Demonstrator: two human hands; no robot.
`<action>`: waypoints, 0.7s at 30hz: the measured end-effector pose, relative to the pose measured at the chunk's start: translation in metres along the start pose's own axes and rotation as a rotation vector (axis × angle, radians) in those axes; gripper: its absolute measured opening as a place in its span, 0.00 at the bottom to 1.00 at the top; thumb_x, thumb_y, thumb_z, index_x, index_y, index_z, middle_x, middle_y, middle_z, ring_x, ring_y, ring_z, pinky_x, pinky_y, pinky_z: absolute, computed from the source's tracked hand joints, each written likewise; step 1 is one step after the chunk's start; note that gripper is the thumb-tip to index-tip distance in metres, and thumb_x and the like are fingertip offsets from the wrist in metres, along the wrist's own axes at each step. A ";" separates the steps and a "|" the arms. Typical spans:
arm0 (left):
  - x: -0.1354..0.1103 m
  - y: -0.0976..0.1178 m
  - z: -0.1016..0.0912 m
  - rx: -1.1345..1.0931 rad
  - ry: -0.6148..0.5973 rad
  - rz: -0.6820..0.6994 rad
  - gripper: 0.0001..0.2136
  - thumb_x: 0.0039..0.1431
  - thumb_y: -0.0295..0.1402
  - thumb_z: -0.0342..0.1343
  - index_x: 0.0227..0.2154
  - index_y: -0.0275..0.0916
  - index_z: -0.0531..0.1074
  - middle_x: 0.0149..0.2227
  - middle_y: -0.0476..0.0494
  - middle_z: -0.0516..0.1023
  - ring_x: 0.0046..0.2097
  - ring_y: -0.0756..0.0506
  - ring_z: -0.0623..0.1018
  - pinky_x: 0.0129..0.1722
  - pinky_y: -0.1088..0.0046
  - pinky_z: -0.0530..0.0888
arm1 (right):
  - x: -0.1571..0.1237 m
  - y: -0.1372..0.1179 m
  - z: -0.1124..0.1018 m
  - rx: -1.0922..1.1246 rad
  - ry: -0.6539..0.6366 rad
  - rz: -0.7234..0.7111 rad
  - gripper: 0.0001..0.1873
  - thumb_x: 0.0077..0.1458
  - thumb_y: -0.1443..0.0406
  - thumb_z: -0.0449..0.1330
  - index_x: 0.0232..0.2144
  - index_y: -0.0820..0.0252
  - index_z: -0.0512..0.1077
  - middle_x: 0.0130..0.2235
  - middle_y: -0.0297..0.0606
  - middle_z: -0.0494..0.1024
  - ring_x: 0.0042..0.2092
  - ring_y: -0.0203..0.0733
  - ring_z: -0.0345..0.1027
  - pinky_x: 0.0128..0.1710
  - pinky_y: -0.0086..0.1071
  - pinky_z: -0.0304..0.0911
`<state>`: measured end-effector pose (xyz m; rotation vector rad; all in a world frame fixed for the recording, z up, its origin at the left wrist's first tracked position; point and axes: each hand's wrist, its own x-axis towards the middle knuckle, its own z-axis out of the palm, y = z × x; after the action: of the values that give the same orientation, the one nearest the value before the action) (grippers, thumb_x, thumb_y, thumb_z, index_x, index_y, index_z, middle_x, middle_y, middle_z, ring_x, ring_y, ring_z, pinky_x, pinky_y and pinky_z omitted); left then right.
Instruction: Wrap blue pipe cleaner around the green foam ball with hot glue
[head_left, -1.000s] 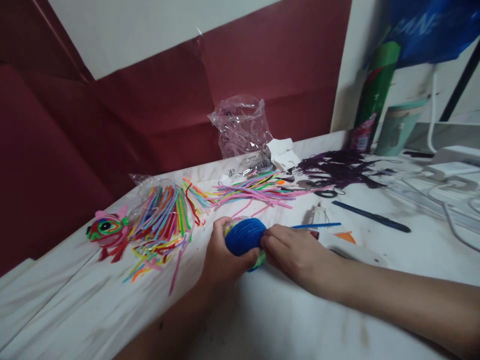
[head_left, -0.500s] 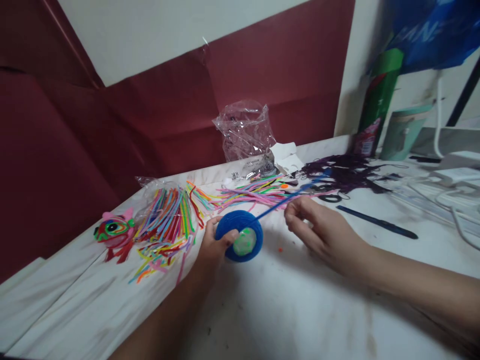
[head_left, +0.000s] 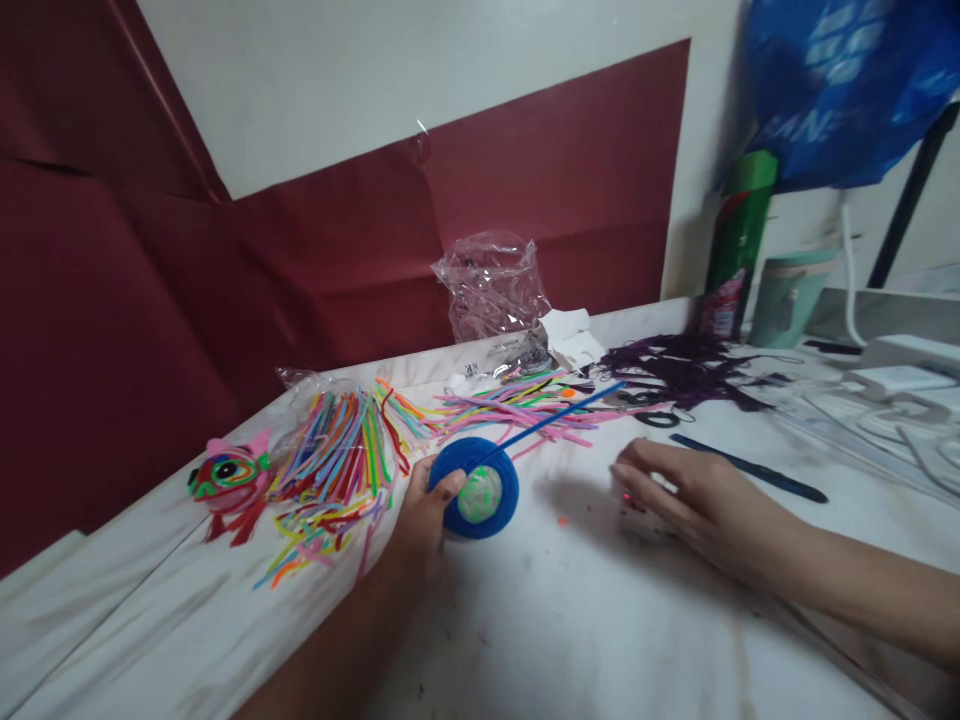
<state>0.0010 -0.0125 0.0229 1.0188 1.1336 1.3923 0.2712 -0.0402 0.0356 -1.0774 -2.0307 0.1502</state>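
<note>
My left hand [head_left: 421, 512] is closed on a ball wound in blue pipe cleaner [head_left: 476, 488], with a green core showing at its face. It holds the ball just above the white table [head_left: 570, 620]. A loose blue pipe-cleaner tail [head_left: 559, 418] runs from the ball up to the right. My right hand [head_left: 686, 495] lies low on the table to the right of the ball, apart from it. Its fingers are stretched out over a small whitish thing with a red spot [head_left: 628, 497], and they are blurred.
Heaps of cut coloured pipe cleaners [head_left: 337, 455] lie behind the ball, with a pink fish figure [head_left: 225, 478] at their left. A clear plastic bag [head_left: 491, 285], purple yarn [head_left: 675, 360], a blue pen [head_left: 750, 468], a green can [head_left: 739, 240], a teal cup [head_left: 787, 290] and white cables [head_left: 900, 385] lie further back and right.
My right hand let go of the blue tail and dropped rightwards onto the table. The left hand turned the ball so its green core faces me. The camera tilted up a little.
</note>
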 end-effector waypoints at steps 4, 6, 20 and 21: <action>0.002 -0.001 -0.001 0.032 0.024 -0.028 0.27 0.40 0.40 0.67 0.45 0.37 0.68 0.37 0.45 0.80 0.36 0.44 0.78 0.36 0.69 0.73 | -0.023 0.040 -0.017 -0.058 0.030 0.149 0.10 0.62 0.58 0.52 0.36 0.55 0.70 0.30 0.41 0.80 0.26 0.44 0.73 0.23 0.35 0.67; 0.004 -0.003 0.000 0.036 0.041 -0.034 0.29 0.38 0.41 0.67 0.45 0.38 0.69 0.35 0.46 0.79 0.36 0.43 0.79 0.36 0.68 0.74 | -0.032 0.052 -0.024 -0.132 -0.033 0.198 0.14 0.62 0.56 0.52 0.38 0.57 0.73 0.35 0.47 0.81 0.31 0.48 0.76 0.26 0.38 0.70; 0.006 -0.006 0.000 0.018 0.075 -0.045 0.27 0.38 0.40 0.68 0.44 0.38 0.70 0.35 0.45 0.80 0.38 0.41 0.79 0.38 0.66 0.74 | -0.056 0.063 -0.005 -0.494 -0.338 0.085 0.12 0.43 0.73 0.57 0.33 0.61 0.73 0.35 0.50 0.80 0.39 0.56 0.76 0.39 0.46 0.72; 0.006 -0.007 0.000 0.010 0.073 -0.043 0.27 0.38 0.40 0.68 0.43 0.37 0.70 0.35 0.45 0.80 0.38 0.42 0.79 0.39 0.66 0.74 | -0.058 0.067 -0.003 -0.512 -0.273 0.079 0.13 0.39 0.74 0.57 0.31 0.59 0.73 0.31 0.46 0.79 0.35 0.55 0.76 0.35 0.44 0.72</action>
<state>0.0014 -0.0063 0.0161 0.9517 1.2097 1.4007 0.3342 -0.0420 -0.0273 -1.5195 -2.3405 -0.2059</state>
